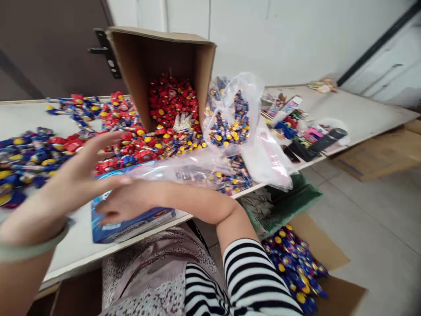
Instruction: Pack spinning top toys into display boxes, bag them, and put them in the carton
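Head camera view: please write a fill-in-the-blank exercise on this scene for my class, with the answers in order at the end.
The open brown cardboard box holds a heap of small glossy pieces that are mostly ____ in colour. The pale green band circles the person's ____ wrist. The black-and-white sleeve has a pattern of ____. The right hand covers part of a printed rectangular carton whose main colour is ____.

Missing words: red; left; stripes; blue.
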A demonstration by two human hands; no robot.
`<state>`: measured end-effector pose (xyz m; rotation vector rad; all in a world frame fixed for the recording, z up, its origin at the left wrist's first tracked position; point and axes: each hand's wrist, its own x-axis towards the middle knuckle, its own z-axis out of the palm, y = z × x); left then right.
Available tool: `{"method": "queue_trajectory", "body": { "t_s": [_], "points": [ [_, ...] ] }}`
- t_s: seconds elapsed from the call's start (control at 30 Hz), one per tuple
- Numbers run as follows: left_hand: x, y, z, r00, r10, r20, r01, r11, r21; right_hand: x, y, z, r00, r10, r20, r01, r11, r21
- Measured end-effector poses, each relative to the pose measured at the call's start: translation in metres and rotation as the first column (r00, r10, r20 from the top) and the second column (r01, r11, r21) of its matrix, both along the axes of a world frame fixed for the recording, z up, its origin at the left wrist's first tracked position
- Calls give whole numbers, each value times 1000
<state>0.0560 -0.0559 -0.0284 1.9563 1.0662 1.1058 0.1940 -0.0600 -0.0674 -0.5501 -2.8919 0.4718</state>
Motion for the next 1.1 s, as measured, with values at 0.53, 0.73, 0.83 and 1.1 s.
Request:
{"method": "queue_trajectory", "body": {
  "t_s": [0.53,0.73,0.83,1.1],
  "points": [
    [-110,41,-81,965,238,106,-83,667,-740,58,7,-2,705,-689,166,625,715,313],
    [-110,21,-12,962,150,-230,-180,977,-116,69,27,-7,622,-724,298,662,689,294],
    [-90,55,-1,973,145,-179,-124,984,125,56,25,-14,682,-634,363,584,772,251],
    [-107,117,-73,827,-108,-552,-39,968,-248,60,28,-32,750,-625,213,627,776,71]
  ]
}}
